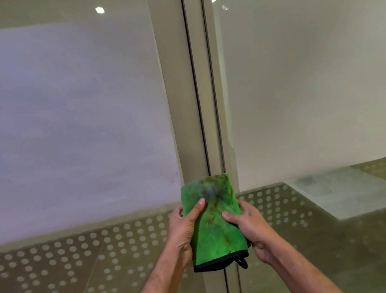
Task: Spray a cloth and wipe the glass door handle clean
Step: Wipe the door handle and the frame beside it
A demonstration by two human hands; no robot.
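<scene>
Low in the centre, both the left hand [183,232] and right hand [252,226] have fingers closed on the stained green cloth [214,227]; no handle shows, and dirt may smear.

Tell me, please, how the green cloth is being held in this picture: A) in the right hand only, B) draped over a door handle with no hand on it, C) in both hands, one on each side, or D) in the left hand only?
C: the left hand grips one side of the green cloth and the right hand grips the other, in front of the glass door.
</scene>
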